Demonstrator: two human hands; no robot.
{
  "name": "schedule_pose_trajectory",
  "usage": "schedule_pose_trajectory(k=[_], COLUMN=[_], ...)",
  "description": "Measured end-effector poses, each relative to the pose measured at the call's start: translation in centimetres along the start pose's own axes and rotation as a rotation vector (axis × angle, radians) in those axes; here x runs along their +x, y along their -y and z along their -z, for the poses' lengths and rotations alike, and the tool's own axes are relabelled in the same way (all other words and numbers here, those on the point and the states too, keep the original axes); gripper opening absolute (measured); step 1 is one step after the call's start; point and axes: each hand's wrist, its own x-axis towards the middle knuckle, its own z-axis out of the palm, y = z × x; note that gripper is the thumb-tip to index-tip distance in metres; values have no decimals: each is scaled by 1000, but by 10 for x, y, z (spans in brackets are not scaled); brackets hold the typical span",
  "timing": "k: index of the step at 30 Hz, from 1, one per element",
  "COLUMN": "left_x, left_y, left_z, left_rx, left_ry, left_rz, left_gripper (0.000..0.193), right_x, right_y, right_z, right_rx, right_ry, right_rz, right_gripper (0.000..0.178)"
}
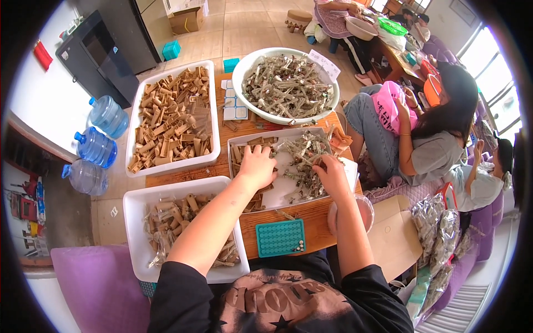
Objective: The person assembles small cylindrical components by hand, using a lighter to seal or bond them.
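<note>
I see both hands working inside the grey tray (327,133) at the middle of the wooden table (311,222). The tray holds a loose heap of small packets (302,161), silvery and brown, with a bare patch of tray floor in its near half. My left hand (256,166) lies palm down on the tray's left part, fingers gently curled over brown pieces there; whether it grips one I cannot tell. My right hand (331,173) sits on the heap's right side, fingertips drawn together among the packets, though what they pinch is hidden. Beyond the tray stands a round white bowl (244,89) of similar packets. Left of the tray is a white bin (133,139) of tan pieces. Nearer me than the tray lies a teal grid (280,237).
</note>
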Motion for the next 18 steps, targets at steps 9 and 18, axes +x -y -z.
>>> schedule_pose_trajectory(k=[9, 18], left_x=[9, 4], left_y=[6, 21], left_z=[-5, -9], left_rx=[-295, -224], left_ry=[-122, -254], left_rz=[171, 144], left_gripper=[21, 13], right_x=[0, 0], right_y=[-5, -2], right_z=[-5, -5], right_rx=[40, 26], right_ry=[-5, -26], right_rz=[0, -3], right_gripper=[21, 23])
